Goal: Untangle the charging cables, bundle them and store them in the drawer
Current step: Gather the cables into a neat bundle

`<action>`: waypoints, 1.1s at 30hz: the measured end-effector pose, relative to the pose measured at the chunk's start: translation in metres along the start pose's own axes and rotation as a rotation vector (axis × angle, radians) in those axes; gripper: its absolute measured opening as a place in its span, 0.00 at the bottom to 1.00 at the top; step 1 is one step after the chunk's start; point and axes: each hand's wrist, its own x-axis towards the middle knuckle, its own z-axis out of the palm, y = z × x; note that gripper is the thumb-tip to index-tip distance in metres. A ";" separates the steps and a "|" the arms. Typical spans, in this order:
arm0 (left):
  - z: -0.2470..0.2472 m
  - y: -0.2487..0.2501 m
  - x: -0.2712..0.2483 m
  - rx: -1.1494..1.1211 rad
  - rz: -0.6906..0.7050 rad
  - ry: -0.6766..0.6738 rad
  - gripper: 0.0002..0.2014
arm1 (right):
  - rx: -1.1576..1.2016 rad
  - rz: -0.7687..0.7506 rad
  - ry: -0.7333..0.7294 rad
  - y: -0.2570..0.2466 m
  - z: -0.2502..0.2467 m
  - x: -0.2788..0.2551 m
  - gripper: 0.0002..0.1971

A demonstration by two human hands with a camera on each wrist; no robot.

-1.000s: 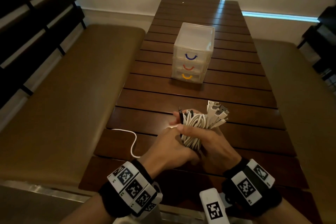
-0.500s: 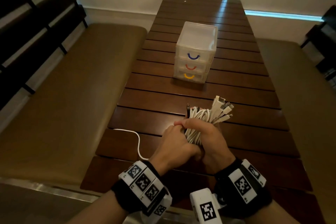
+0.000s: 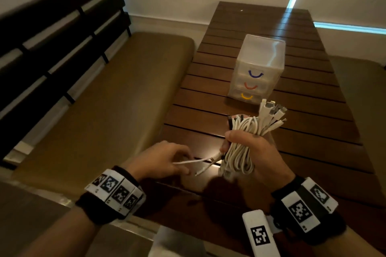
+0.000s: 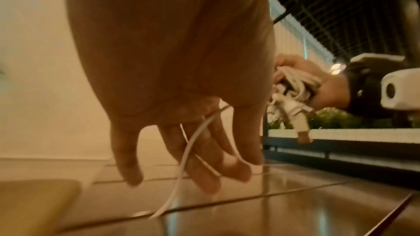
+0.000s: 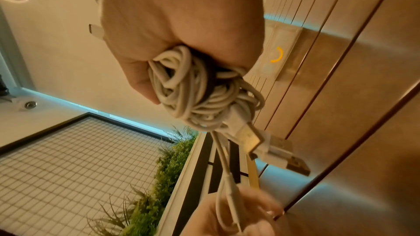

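My right hand (image 3: 248, 144) grips a coiled bundle of white charging cables (image 3: 240, 157) above the wooden table (image 3: 313, 131); several plugs (image 3: 271, 113) fan out of its top. My left hand (image 3: 184, 166), left of the bundle, pinches a loose white strand (image 3: 200, 161) that runs back to the coil. In the left wrist view that strand (image 4: 188, 150) crosses my down-pointing fingers. The right wrist view has the bundle (image 5: 195, 92) in my fist, with USB plugs (image 5: 263, 144) hanging. The translucent drawer unit (image 3: 259, 64) stands beyond, all three drawers closed.
A padded bench (image 3: 104, 110) runs along the table's left side, backed by dark slats (image 3: 52, 37). Another bench (image 3: 367, 94) lies to the right. The table's near edge (image 3: 188, 221) is just in front of my wrists.
My left hand has left the bundle and moved left, drawing the loose strand off the table. My right hand has lifted the bundle slightly.
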 end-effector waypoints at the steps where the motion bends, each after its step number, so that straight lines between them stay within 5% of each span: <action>1: -0.006 -0.018 -0.002 -0.003 -0.025 0.016 0.08 | -0.006 -0.014 -0.025 0.000 0.008 0.004 0.15; 4: -0.027 -0.065 -0.011 -0.177 -0.044 0.106 0.02 | -0.043 -0.026 -0.071 0.004 0.029 0.010 0.08; 13: -0.034 -0.125 -0.029 -0.600 -0.081 0.449 0.14 | -0.246 -0.052 -0.181 0.028 0.068 0.023 0.13; 16: -0.029 -0.100 -0.036 -0.839 -0.005 0.545 0.13 | -0.258 -0.013 -0.167 0.033 0.069 0.022 0.17; 20: -0.025 -0.052 -0.037 -1.036 0.039 0.537 0.12 | -0.237 0.034 -0.152 0.033 0.066 0.014 0.04; 28: 0.017 0.038 -0.008 -1.254 0.021 0.491 0.11 | -0.050 0.039 -0.011 0.038 0.045 -0.008 0.13; 31: 0.028 0.065 0.005 -1.359 0.008 0.513 0.15 | -0.036 -0.027 0.078 0.030 0.034 -0.015 0.08; 33: 0.033 0.078 0.013 -1.397 -0.029 0.509 0.09 | -0.014 -0.074 0.076 0.023 0.026 -0.020 0.11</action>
